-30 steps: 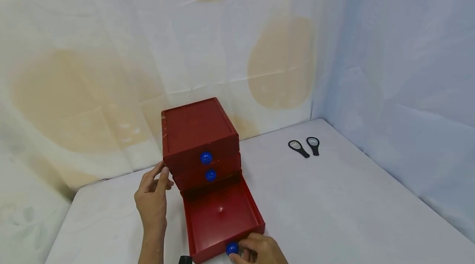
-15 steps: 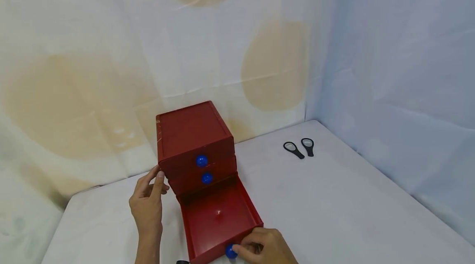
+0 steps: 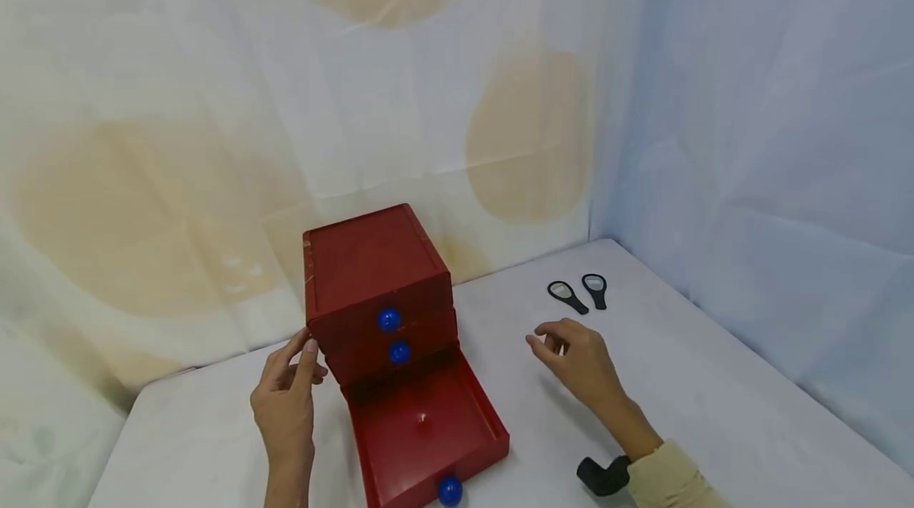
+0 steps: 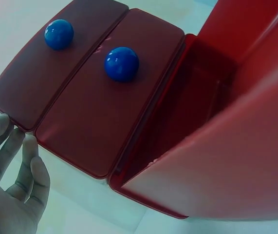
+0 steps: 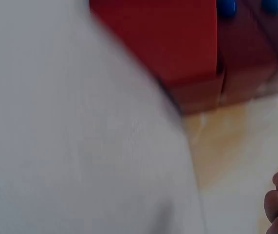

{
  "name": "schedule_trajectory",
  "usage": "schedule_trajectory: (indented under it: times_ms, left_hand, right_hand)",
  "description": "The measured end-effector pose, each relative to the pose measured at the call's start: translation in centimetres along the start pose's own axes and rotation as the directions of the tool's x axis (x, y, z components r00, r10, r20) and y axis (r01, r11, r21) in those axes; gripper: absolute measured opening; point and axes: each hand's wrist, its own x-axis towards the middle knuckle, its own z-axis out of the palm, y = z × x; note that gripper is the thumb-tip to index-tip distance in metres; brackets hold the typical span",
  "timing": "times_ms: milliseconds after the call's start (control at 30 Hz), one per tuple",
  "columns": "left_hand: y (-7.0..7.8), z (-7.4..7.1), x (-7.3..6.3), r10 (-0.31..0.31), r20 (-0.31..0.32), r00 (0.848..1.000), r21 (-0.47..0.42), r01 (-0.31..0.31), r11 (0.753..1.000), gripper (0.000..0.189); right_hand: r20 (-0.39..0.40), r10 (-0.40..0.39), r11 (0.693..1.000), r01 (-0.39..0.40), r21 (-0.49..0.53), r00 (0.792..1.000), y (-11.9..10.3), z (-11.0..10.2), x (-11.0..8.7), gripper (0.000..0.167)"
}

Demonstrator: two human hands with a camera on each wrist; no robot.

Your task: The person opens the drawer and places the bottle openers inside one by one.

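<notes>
A red drawer cabinet [image 3: 378, 258] with blue round knobs stands on the table. Its bottom drawer [image 3: 428, 460] is pulled out and holds nothing, and its own blue knob [image 3: 450, 490] is uncovered. At the cabinet's left front edge, my left hand [image 3: 284, 397] rests its fingertips; the left wrist view shows those fingertips [image 4: 30, 142] right at the fronts of the two shut upper drawers. Away to the right of the drawer, my right hand [image 3: 574, 357] hovers over the table, fingers loosely bent around nothing. Just beyond it lie two small black magnifying glasses [image 3: 567, 296] [image 3: 594, 290].
The white table [image 3: 685, 405] runs back to a cloth wall [image 3: 400, 111] with tan blotches. Another pale cloth wall [image 3: 771, 175] stands along the right side. A black wrist camera [image 3: 603, 476] sits at the right sleeve.
My right hand has let go of the bottom drawer's knob and moved up and right toward the magnifying glasses. My left hand and the drawer have stayed where they were.
</notes>
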Motion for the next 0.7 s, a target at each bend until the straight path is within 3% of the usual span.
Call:
schedule_trajectory:
  times_ms: [133,300,400,700]
  left_hand:
    - [0.0,-0.6,-0.2,-0.021,-0.002,1.0,0.002,0.021,1.0,0.029]
    - [0.2,-1.2,-0.2,-0.017,-0.015,1.0,-0.003,0.017,1.0,0.03]
    - [0.5,-1.8,-0.1,-0.001,-0.029,1.0,0.007,0.001,1.0,0.029]
    - [1.3,-4.5,-0.7,0.006,-0.103,0.995,0.049,-0.001,0.999,0.029]
  right_hand:
    - [-0.003,0.087,0.989,-0.087,-0.12,0.996,3.4,-0.4,1.0,0.014]
    - [0.012,0.209,0.964,-0.204,-0.172,0.978,6.3,-1.3,2.1,0.02]
    - [0.031,0.268,0.949,-0.258,-0.182,0.963,7.3,-1.2,2.8,0.023]
    - [0.163,0.348,0.929,-0.315,-0.196,0.923,8.4,1.9,4.7,0.034]
